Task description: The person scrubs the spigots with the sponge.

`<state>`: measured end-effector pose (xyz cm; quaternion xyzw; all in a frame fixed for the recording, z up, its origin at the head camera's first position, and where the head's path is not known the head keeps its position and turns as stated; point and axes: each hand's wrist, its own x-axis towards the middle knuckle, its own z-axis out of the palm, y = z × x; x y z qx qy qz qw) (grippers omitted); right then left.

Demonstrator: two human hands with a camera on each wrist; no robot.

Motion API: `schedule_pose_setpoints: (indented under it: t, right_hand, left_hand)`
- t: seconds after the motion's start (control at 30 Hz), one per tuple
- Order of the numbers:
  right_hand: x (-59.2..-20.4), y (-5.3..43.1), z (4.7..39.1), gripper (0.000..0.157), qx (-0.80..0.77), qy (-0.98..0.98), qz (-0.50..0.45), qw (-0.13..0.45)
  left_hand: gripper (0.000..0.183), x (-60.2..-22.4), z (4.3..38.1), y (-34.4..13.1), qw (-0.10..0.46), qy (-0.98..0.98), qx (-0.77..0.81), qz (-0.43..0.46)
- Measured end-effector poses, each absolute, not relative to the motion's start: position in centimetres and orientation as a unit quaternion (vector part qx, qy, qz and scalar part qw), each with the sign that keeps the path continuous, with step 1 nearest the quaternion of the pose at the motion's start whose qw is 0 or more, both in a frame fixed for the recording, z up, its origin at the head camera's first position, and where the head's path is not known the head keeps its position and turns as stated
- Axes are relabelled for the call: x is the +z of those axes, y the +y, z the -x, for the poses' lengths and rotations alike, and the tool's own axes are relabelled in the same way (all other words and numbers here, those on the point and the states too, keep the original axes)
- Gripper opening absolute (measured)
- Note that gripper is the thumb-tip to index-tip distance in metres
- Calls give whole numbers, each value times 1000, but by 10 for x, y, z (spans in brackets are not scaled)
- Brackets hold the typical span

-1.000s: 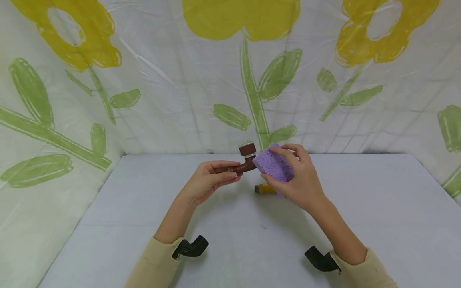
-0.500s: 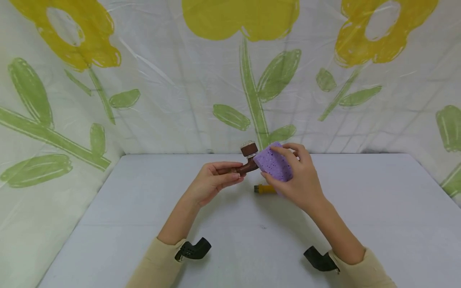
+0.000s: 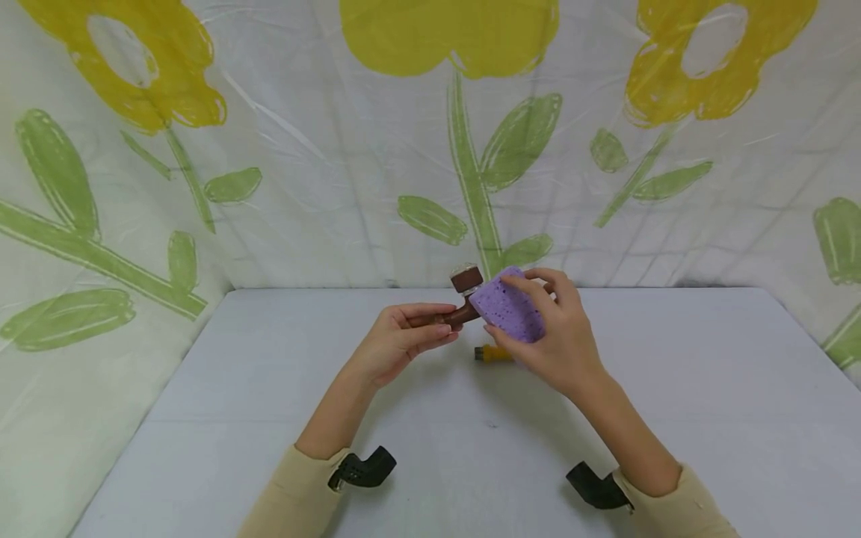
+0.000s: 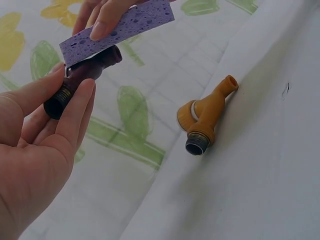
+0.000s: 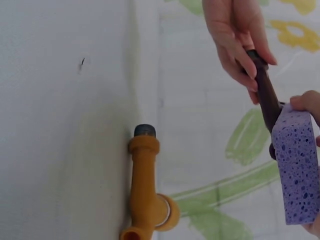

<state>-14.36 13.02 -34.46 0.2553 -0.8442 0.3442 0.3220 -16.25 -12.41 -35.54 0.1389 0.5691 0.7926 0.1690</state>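
Your left hand [image 3: 403, 336] pinches the brown fitting [image 3: 464, 312] near its threaded end, between the thumb and the fingers, and holds it above the table [image 3: 215, 418]. Your right hand [image 3: 561, 332] grasps the purple sponge [image 3: 506, 306] by its edges, and its flat side seems to lie against the body of the fitting, just below the round cap [image 3: 466, 279]. To wipe well, I would advise you to keep the left pinch firm, because a smooth piece may turn under the rubbing, and to press lightly, so that the soft sponge can follow the bend. Turning the fitting little by little should let you reach the hidden sides. Please mind also the yellow fitting [image 4: 210, 107] lying on the table below, so that you do not knock it. Compared with one second ago, your left hand and the brown fitting have shifted slightly to the right, the sponge is almost in the same place, and the yellow fitting has not moved.
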Motion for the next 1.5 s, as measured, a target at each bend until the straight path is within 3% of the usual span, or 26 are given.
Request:
schedule_pose_setpoints:
  t: [0.37,0.6,0.97,1.5]
  right_hand:
    - [-341,133,146,66,376,-808,-253,376]
    - [-340,134,144,69,391,-815,-244,350]
    - [-338,134,143,68,382,-822,-240,347]
    - [-345,124,139,64,347,-845,-238,329]
  left_hand:
    - [38,-354,159,-120,189,562,792,-146]
    - [41,-355,157,-115,210,578,769,-174]
    - [40,-354,157,-115,200,575,775,-167]
    - [40,-350,156,-113,146,553,810,-128]
